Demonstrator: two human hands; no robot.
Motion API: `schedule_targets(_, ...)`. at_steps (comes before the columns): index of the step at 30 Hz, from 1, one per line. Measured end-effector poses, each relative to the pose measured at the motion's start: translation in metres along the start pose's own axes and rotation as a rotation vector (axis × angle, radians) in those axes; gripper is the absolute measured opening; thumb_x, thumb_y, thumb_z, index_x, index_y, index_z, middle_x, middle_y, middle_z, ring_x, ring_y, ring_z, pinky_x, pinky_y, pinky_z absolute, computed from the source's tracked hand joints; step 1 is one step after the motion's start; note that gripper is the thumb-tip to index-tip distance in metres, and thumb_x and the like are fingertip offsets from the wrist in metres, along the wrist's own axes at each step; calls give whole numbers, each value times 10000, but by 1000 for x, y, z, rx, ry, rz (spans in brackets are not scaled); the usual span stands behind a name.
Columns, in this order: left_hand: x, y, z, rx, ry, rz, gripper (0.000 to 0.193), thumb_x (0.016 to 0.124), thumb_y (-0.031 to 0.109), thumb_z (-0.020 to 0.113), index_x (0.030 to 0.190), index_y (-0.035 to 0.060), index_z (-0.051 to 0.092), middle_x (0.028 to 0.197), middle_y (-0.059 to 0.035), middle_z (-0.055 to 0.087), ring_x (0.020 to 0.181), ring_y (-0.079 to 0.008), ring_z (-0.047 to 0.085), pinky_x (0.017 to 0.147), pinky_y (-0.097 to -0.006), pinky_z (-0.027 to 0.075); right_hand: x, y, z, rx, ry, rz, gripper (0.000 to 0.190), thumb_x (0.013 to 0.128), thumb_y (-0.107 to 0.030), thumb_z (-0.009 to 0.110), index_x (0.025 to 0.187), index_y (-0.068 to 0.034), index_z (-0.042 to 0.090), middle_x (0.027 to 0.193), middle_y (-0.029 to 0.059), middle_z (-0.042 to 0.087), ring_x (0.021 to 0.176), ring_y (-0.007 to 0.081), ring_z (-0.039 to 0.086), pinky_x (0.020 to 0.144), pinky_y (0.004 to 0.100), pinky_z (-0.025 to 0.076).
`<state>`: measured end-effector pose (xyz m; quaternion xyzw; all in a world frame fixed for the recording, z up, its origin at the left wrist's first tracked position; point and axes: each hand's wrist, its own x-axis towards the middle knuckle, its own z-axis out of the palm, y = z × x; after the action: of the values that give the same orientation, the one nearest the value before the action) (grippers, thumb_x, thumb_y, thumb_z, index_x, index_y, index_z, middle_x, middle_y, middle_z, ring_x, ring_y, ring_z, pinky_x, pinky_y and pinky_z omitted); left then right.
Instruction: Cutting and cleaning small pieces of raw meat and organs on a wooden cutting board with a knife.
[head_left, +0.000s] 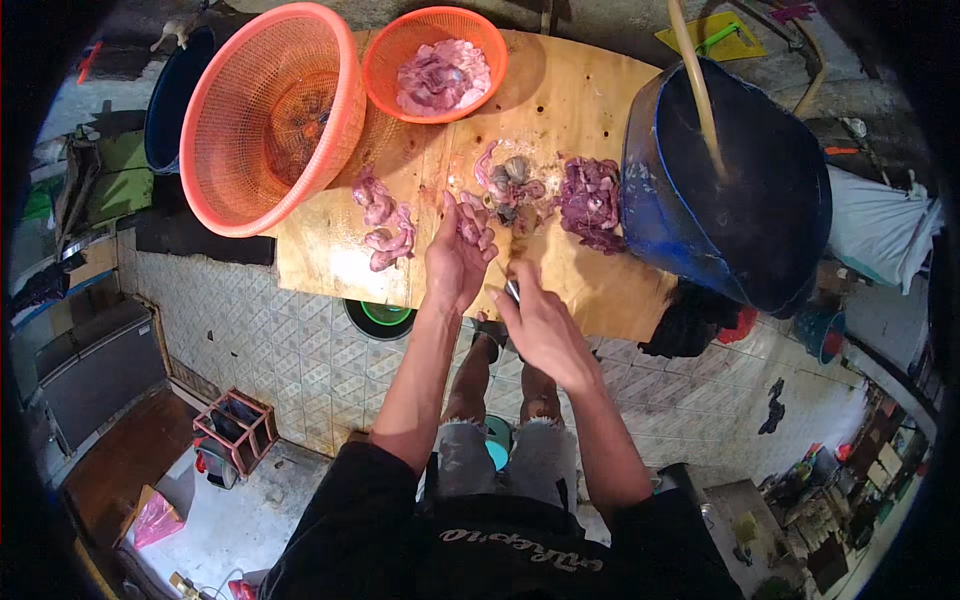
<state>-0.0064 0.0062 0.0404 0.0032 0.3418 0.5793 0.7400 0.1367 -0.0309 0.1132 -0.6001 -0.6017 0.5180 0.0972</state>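
Palm up over the wooden board (315, 255), my left hand (454, 274) holds a piece of pinkish raw offal (471, 225). My right hand (547, 322) grips a small knife (513, 288) just to the right of it, the blade partly hidden by the fingers. Beyond both hands lies a small mixed pile of offal (511, 184) with greyish parts. A dark red heap of offal (591, 199) sits to the right, near the barrel. Loose pink pieces (390, 238) rest on the board left of my left hand.
A large orange plastic basket (196, 150) stands at the back left. Beside it, a smaller orange colander (489, 94) holds pale pink meat. A blue barrel (645, 187) with a hose (694, 82) borders the board's right side. Below the front edge is a black basin (360, 322).
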Motion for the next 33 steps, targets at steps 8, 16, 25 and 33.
schedule_targets(8,8,-8,9,105,258,22,308,1000,429,429,873,155,493,767,24,474,618,-96,374,572,-244,323,-13,-7,5,-175,45,-39,195,983,-206,437,1043,-25,396,865,284,610,792,495,586,676,548,468)
schedule_targets(16,5,-10,8,135,101,65,316,1007,429,409,878,149,477,767,24,435,631,-96,344,590,-244,318,-10,-7,12,-248,-42,-8,207,977,-190,435,1011,10,393,814,302,603,758,475,609,621,539,481)
schedule_targets(25,-5,-15,4,411,298,111,267,1026,328,386,859,130,452,752,1,403,665,-117,328,628,-263,329,17,13,42,-383,46,-75,160,913,-103,449,1026,2,407,840,252,585,721,443,635,614,505,519)
schedule_targets(33,-12,-18,1,433,310,84,255,1016,291,423,855,96,453,735,-15,459,808,-168,521,691,-313,432,29,33,59,-436,110,-129,192,877,-65,455,1057,-1,435,832,251,595,698,416,655,583,466,541)
